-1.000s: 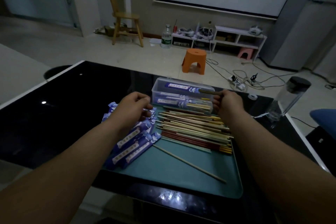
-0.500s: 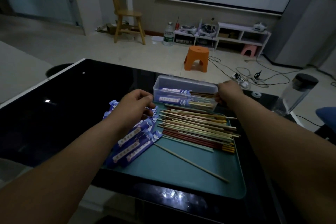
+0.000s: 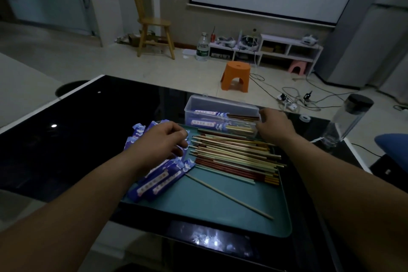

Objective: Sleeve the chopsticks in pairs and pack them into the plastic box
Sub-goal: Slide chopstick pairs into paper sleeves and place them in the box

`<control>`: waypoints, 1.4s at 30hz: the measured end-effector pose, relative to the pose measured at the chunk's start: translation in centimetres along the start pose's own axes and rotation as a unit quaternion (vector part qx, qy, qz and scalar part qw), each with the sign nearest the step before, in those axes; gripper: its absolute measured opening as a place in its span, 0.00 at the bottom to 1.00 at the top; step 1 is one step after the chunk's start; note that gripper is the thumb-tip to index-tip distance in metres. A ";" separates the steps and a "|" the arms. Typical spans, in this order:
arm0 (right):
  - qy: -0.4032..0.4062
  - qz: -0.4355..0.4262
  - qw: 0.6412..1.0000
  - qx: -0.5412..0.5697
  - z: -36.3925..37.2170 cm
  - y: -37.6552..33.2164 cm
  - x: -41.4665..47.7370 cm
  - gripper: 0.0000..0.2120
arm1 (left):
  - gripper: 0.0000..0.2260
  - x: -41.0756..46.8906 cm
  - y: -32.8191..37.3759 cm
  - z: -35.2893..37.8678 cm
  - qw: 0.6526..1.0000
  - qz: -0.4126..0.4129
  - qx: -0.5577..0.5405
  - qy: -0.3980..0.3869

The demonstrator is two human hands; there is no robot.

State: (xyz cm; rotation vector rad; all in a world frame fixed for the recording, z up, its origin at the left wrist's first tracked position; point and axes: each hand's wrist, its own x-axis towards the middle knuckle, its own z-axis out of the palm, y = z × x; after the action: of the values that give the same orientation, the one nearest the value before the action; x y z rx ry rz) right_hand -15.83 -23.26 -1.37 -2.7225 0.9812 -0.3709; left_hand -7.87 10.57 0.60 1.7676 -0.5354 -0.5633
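Tip for packing: lay each sleeved pair [image 3: 210, 125] flat along the plastic box [image 3: 220, 106], at the tray's [image 3: 220, 223] far edge, ends tucked inside. My right hand [image 3: 276, 127] has its fingers [image 3: 263, 115] curled at the box's right end, but I can't tell if they're pinching. My left hand's [image 3: 162, 142] fingers sit curled on the blue sleeves [image 3: 163, 182] on the left, grip unclear too.
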 end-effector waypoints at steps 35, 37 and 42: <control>-0.022 -0.123 0.992 0.013 0.6 -3.4 -9.5 0.05 | 0.12 0.9 -2.7 0.2 0.835 0.010 0.547 -0.058; -0.082 -0.130 0.988 -0.009 0.9 -3.2 -12.5 0.04 | 0.15 -0.2 -3.1 0.1 0.816 -0.022 0.573 -0.076; -0.181 -0.147 0.972 -0.023 2.4 -3.2 -17.0 0.11 | 0.17 -1.1 -4.0 0.4 0.806 -0.030 0.584 -0.087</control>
State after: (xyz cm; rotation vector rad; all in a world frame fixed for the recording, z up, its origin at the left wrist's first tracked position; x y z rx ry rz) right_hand -25.83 -9.57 -5.36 -2.8368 0.4984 0.1046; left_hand -8.70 12.01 -3.28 2.9222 -1.1069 -0.4506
